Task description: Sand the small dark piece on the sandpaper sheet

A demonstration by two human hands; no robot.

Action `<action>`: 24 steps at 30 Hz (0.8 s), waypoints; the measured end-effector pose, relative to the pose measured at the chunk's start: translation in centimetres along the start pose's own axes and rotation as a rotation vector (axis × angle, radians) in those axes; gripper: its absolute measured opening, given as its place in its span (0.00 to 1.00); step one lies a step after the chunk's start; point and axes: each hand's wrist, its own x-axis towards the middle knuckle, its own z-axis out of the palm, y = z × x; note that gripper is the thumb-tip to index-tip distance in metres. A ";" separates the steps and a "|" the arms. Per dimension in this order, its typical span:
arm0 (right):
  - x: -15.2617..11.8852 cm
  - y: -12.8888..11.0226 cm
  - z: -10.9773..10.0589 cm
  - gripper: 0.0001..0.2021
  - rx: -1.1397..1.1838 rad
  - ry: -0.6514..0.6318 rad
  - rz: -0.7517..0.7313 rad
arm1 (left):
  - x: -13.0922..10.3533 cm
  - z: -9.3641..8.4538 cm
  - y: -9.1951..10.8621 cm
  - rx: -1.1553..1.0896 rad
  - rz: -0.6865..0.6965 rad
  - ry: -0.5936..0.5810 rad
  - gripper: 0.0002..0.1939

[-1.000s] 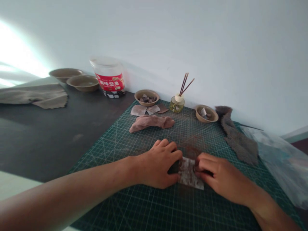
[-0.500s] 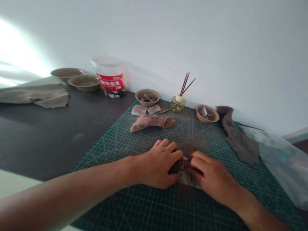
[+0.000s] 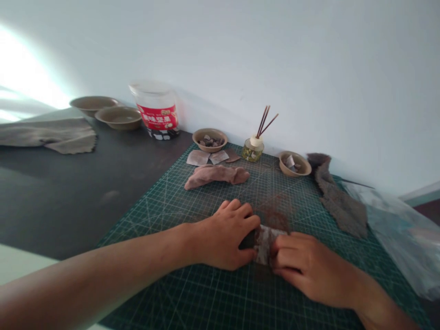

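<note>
A small flat sheet (image 3: 264, 243), smeared pale grey and brown like worn sandpaper, lies on the green cutting mat (image 3: 154, 288) between my hands. My left hand (image 3: 227, 236) pinches or presses its left edge between thumb and fingers. Over its right part, my right hand (image 3: 302, 266) is closed, fingers curled down against the surface. Whatever those fingers hold is hidden from view. Reddish-brown dust (image 3: 277, 215) is spread on the mat just beyond the sheet. Farther back lies a crumpled pinkish-brown cloth (image 3: 217, 176).
Behind the cloth are cut sheet pieces (image 3: 198, 157), a bowl of dark fragments (image 3: 210, 147) and a reed diffuser (image 3: 253, 150). Another bowl (image 3: 294, 171), a grey cloth (image 3: 340, 206) and plastic film (image 3: 402, 238) sit right. A plastic tub (image 3: 158, 117) and two bowls (image 3: 120, 120) stand left.
My right hand has slid right and slightly toward me across the sheet, uncovering more of it. My left hand has stayed nearly in place.
</note>
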 end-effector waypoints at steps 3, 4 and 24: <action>0.1 0.3 0.0 0.07 -0.101 0.134 0.078 | 0.1 0.1 -0.1 -0.004 0.004 0.009 0.17; 0.2 0.5 -0.1 0.08 -0.111 0.159 0.120 | 0.1 0.1 -0.1 -0.006 0.001 0.016 0.17; 0.8 0.3 -0.3 0.09 -0.073 0.141 0.116 | 0.2 0.1 0.0 0.001 -0.021 0.016 0.16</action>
